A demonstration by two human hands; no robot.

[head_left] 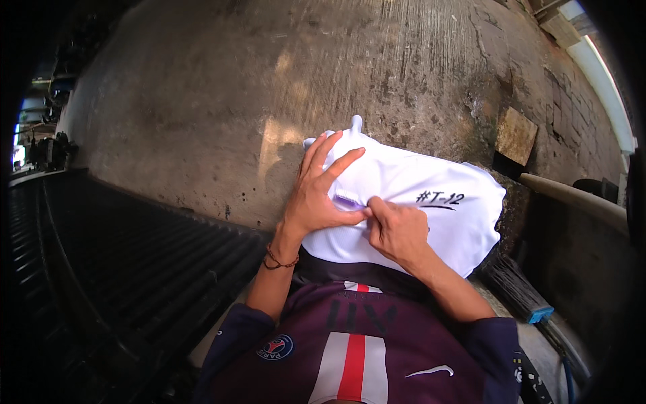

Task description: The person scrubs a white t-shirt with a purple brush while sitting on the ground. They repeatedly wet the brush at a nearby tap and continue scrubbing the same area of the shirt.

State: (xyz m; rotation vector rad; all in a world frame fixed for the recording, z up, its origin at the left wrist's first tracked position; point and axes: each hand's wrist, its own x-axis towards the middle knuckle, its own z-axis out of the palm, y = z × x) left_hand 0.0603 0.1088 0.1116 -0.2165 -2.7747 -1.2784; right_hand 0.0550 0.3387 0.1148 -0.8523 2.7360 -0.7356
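A white cloth (464,232) with dark lettering is spread over my lap, its folds bunched up at the far end. My left hand (321,188) lies on its left side with the fingers spread and the thumb stretched toward the other hand. Between thumb and forefinger, a small brush head with pale bristles and a purplish body, like a toothbrush (346,198), rests against the fabric. My right hand (398,230) is closed just right of it, apparently around its handle, which the fingers hide.
Rough, stained concrete floor (202,114) stretches ahead. Dark ribbed panelling (134,269) runs along my left. At the right lie a broom (515,289) with dark bristles and a blue end, and a square slab (516,136). A pale low ledge (565,198) stands beyond them.
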